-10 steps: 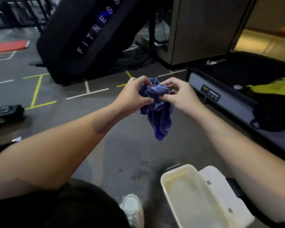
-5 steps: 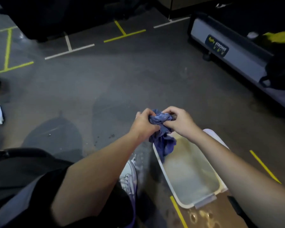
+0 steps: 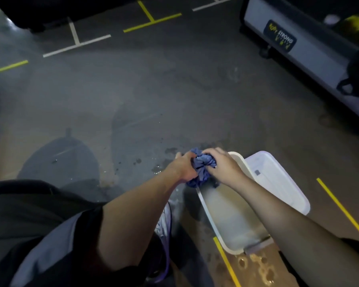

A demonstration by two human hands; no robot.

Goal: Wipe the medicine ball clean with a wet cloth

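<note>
A bunched blue cloth [image 3: 202, 166] is squeezed between both hands. My left hand [image 3: 181, 165] grips its left side and my right hand [image 3: 223, 165] grips its right side. The cloth hangs over the near-left rim of a white plastic tub [image 3: 207, 214] holding murky water. No medicine ball can be seen in this view.
A white lid [image 3: 278, 181] lies beside the tub on its right. Wet spots [image 3: 160, 162] mark the grey floor, which has yellow and white tape lines [image 3: 151, 19]. A grey bench with a logo [image 3: 282, 38] stands far right. My white shoe [image 3: 164, 222] is left of the tub.
The view tilted down from the gym equipment to the floor. Both hands lowered the cloth from chest height to just over the tub's rim, still clenched on it.
</note>
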